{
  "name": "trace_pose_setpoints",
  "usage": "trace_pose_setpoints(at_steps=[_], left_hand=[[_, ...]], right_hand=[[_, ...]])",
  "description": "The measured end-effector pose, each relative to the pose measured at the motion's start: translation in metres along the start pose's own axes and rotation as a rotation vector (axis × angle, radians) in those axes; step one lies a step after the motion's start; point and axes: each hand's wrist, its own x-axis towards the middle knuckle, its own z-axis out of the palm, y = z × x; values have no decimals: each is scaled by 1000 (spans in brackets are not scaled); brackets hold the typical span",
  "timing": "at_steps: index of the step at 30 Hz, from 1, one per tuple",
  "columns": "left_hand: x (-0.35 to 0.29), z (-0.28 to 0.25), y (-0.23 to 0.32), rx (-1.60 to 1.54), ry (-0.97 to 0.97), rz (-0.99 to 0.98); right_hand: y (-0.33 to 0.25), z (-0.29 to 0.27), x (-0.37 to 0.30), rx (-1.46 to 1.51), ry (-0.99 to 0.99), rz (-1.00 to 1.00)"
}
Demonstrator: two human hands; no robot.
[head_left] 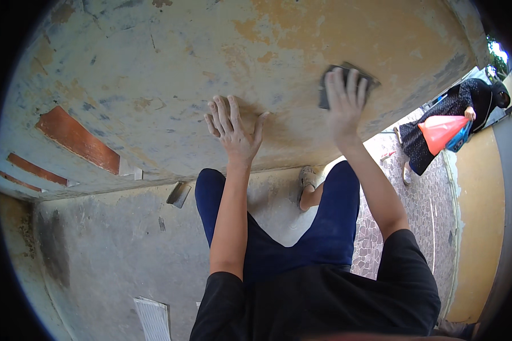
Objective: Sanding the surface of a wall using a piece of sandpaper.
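My left hand (pixel 237 135) lies against the patchy, yellowish wall (pixel 165 68) with its fingers spread and nothing in them. Dust whitens its fingertips. To its right, my right hand (pixel 345 113) presses a dark grey piece of sandpaper (pixel 371 84) flat on the wall. The fingers cover the middle of the sandpaper, and its edges stick out on both sides. Slight motion blur softens this hand and the sheet. Around both hands the wall's paint is worn, with grey and ochre patches.
Reddish slots (pixel 79 141) break the wall at left. A small grey angled piece (pixel 178 194) and a striped light sheet (pixel 153 318) lie on the concrete floor (pixel 108 244). At right, beyond the wall's end, a person in dark clothes carries an orange-red bag (pixel 440 132) over stone paving.
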Motion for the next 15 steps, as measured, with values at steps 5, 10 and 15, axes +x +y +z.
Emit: trace_pose_setpoints(at_steps=[5, 10, 15], left_hand=[[0, 7, 5, -31, 15, 0], [-3, 5, 2, -66, -5, -62], [0, 2, 0, -66, 39, -47]], right_hand=[[-8, 7, 19, 79, 86, 130], [-94, 3, 93, 186, 30, -60], [-39, -3, 49, 148, -40, -127]])
